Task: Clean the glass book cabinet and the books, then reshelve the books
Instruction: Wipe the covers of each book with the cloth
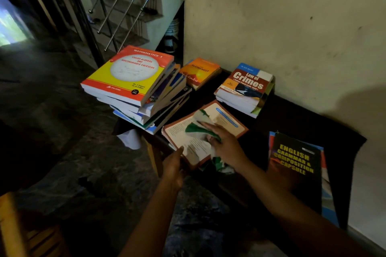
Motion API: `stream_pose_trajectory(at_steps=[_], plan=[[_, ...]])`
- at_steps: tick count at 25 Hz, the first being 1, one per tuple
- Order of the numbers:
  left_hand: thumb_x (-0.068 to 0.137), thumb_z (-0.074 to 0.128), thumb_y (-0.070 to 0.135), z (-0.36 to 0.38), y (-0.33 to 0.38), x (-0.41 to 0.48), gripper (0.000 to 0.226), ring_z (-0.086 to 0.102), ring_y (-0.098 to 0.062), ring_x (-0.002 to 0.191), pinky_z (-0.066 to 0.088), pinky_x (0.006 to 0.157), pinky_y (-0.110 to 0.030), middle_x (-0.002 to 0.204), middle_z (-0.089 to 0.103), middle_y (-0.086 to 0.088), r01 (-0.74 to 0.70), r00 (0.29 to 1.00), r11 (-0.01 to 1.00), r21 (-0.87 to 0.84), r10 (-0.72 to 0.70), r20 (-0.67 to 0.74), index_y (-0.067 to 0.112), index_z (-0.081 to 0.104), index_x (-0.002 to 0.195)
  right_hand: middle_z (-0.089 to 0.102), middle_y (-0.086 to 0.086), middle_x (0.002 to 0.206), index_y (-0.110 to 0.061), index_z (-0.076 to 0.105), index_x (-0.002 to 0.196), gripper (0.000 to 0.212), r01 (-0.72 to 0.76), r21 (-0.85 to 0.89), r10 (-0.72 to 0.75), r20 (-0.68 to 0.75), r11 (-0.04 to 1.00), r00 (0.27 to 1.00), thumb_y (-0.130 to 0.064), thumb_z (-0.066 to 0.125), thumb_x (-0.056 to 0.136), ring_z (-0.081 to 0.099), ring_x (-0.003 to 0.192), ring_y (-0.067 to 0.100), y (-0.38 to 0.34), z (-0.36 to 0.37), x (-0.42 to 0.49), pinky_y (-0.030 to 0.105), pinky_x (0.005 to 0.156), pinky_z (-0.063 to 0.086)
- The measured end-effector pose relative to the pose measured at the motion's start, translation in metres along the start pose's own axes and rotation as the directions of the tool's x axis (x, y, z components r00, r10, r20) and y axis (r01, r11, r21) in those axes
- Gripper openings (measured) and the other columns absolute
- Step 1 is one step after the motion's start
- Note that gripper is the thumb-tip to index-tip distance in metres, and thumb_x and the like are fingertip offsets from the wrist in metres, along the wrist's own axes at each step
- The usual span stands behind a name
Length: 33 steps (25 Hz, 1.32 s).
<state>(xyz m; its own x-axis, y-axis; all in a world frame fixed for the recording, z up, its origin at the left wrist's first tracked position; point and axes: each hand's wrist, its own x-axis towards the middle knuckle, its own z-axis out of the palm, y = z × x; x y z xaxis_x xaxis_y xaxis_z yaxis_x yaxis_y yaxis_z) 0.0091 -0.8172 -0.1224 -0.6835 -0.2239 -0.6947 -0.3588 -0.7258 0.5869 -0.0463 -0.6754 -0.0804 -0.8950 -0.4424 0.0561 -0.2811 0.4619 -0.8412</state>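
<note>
Cream paperback book with an orange border [227, 119] is laid slanted near the front edge of the low table draped in black cloth [302, 115], near corner poking past that edge. Room's tight: the cream wall [271, 16] is right behind, and the leaning stack topped by a yellow-and-red maths textbook [129, 75] hangs off the left end. Five lots can be counted: that stack, one orange paperback [200, 73], a short pile under a red-and-blue law book [246, 85], a black grammar book [296, 165] on a blue book [328, 200], plus the cream one. Its near corner is pinched by the left hand [173, 167], thumb on top. A green-and-white cloth [196, 128] is pressed onto the cover by the right hand [226, 146], fingers stretched out.
</note>
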Motion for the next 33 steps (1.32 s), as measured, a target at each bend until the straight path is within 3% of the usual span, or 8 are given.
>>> stream_pose_trajectory(at_steps=[6, 13, 16, 18, 20, 23, 29, 33], plan=[[0.096, 0.047, 0.01, 0.054, -0.001, -0.022, 0.028, 0.058, -0.031, 0.103, 0.05, 0.089, -0.047, 0.113, 0.06, -0.013, -0.389, 0.915, 0.848, 0.36, 0.401, 0.043, 0.004, 0.052, 0.124, 0.044, 0.001, 0.141, -0.032, 0.044, 0.13, 0.045, 0.012, -0.049, -0.021, -0.176, 0.999, 0.984, -0.006, 0.048, 0.095, 0.04, 0.129, 0.014, 0.0, -0.072, -0.023, 0.01, 0.095, 0.032], [0.088, 0.055, 0.0, 0.143, -0.02, -0.069, 0.029, 0.064, -0.021, 0.09, 0.041, 0.071, -0.022, 0.099, 0.069, -0.008, -0.844, 0.416, 0.062, 0.532, 0.702, 0.578, 0.007, 0.064, 0.116, 0.049, -0.005, 0.133, -0.018, 0.05, 0.131, 0.04, 0.037, -0.061, -0.063, -0.508, 0.997, 0.859, -0.004, 0.05, 0.093, 0.041, 0.122, -0.002, 0.015, -0.191, -0.089, -0.004, 0.093, 0.026], [0.081, 0.067, 0.007, 0.174, -0.054, -0.068, 0.044, 0.061, -0.004, 0.097, 0.044, 0.081, -0.014, 0.109, 0.066, 0.004, -0.907, 0.321, -0.045, 0.419, 0.571, 0.756, 0.02, 0.061, 0.123, 0.05, -0.006, 0.133, -0.032, 0.049, 0.125, 0.042, 0.027, -0.004, -0.025, -0.59, 1.0, 0.807, -0.004, 0.048, 0.094, 0.044, 0.122, 0.002, 0.029, -0.229, -0.126, -0.002, 0.094, 0.029], [0.077, 0.068, 0.02, 0.18, -0.075, -0.058, 0.051, 0.055, -0.008, 0.113, 0.043, 0.1, -0.028, 0.122, 0.061, 0.003, -0.932, 0.291, -0.075, 0.356, 0.434, 0.853, 0.026, 0.057, 0.126, 0.049, -0.009, 0.132, -0.041, 0.048, 0.118, 0.047, 0.013, -0.004, -0.013, -0.595, 1.0, 0.804, 0.0, 0.047, 0.094, 0.044, 0.122, 0.002, 0.039, -0.244, -0.148, -0.001, 0.095, 0.029], [0.074, 0.066, 0.04, 0.173, -0.096, -0.041, 0.059, 0.044, -0.015, 0.127, 0.027, 0.112, -0.043, 0.132, 0.056, -0.001, -0.928, 0.17, -0.282, 0.244, 0.261, 0.95, 0.028, 0.051, 0.13, 0.048, -0.011, 0.131, -0.039, 0.048, 0.116, 0.047, -0.018, 0.011, 0.021, -0.574, 1.0, 0.819, 0.002, 0.047, 0.093, 0.043, 0.122, 0.003, 0.052, -0.249, -0.164, -0.003, 0.093, 0.028], [0.09, 0.042, 0.056, 0.154, -0.13, -0.021, 0.054, 0.029, -0.014, 0.136, 0.01, 0.115, -0.031, 0.142, 0.045, 0.001, -0.857, 0.063, -0.515, 0.035, -0.037, 0.997, 0.035, 0.036, 0.139, 0.045, -0.011, 0.13, -0.031, 0.046, 0.12, 0.041, -0.062, 0.021, 0.064, -0.558, 0.998, 0.828, 0.001, 0.048, 0.093, 0.043, 0.123, 0.008, 0.074, -0.248, -0.178, -0.005, 0.093, 0.025], [0.101, 0.022, 0.036, 0.12, -0.15, -0.021, 0.046, 0.01, -0.015, 0.144, -0.003, 0.117, -0.032, 0.156, 0.019, 0.008, -0.89, 0.049, -0.454, -0.045, -0.193, 0.98, 0.026, 0.028, 0.146, 0.048, -0.003, 0.137, -0.029, 0.049, 0.127, 0.04, -0.055, 0.048, 0.071, -0.424, 0.997, 0.903, -0.007, 0.047, 0.095, 0.043, 0.126, 0.008, 0.095, -0.236, -0.168, 0.012, 0.103, 0.031], [0.098, 0.029, 0.046, 0.089, -0.139, -0.031, 0.053, 0.01, -0.019, 0.145, -0.001, 0.118, -0.044, 0.157, 0.018, 0.002, -0.86, 0.151, -0.51, 0.005, -0.245, 0.958, 0.026, 0.027, 0.147, 0.05, 0.0, 0.136, -0.017, 0.052, 0.13, 0.039, -0.019, 0.042, 0.031, -0.315, 0.999, 0.949, -0.004, 0.048, 0.094, 0.044, 0.126, 0.011, 0.084, -0.21, -0.134, 0.014, 0.102, 0.03]])
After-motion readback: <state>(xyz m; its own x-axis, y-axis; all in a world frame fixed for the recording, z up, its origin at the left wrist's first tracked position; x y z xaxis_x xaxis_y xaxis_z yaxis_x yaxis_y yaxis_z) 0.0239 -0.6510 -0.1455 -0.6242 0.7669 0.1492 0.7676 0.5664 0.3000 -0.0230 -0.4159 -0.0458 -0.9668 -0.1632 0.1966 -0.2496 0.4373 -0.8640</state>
